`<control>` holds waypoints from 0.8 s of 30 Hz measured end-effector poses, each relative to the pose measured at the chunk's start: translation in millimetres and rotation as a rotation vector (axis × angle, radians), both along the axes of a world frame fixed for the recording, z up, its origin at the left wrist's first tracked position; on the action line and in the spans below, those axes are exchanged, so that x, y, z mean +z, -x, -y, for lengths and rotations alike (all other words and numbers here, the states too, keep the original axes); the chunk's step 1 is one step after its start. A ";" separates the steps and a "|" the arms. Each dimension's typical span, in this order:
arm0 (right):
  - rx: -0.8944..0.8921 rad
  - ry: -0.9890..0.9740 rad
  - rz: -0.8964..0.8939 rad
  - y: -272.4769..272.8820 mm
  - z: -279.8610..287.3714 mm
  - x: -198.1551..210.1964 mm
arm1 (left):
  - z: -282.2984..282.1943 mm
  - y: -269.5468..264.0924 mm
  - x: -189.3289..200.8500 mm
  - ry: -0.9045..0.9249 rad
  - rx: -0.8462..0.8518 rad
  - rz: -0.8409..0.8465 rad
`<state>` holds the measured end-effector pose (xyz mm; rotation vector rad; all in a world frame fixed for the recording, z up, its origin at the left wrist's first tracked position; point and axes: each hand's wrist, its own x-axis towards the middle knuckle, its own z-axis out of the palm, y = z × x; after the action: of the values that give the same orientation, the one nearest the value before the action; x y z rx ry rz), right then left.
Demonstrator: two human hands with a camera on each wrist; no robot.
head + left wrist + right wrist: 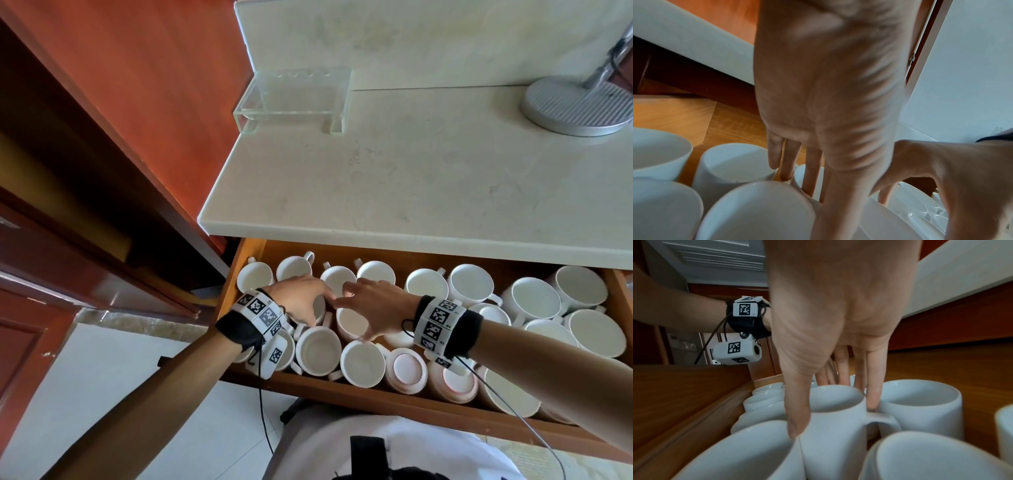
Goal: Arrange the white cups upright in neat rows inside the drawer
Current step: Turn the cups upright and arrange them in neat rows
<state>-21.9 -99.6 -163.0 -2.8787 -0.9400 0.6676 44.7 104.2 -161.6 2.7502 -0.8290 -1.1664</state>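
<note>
With the right hand (pixel 838 337) pinching a white cup (pixel 834 426) in the drawer's (pixel 376 397) crowded left half and the left hand (pixel 298 296) open, straight-fingered alongside, a hasty lift would likely snag its handle (pixel 882 417) and chip neighbouring cups (pixel 920 402).

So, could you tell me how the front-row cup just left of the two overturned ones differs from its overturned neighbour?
The upright cup stands mouth up, showing a plain white hollow; the overturned cup sits base up, showing a pinkish foot ring. Both are white, in the front row of the drawer.
</note>
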 end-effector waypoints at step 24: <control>0.002 0.022 -0.072 -0.4 -3.8 -3.2 | 11.2 4.6 13.6 0.031 -0.101 0.036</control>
<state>-21.4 -95.9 -166.2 -2.8516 -0.9317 0.7816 40.1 93.0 -148.0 2.7413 -0.9914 -1.1132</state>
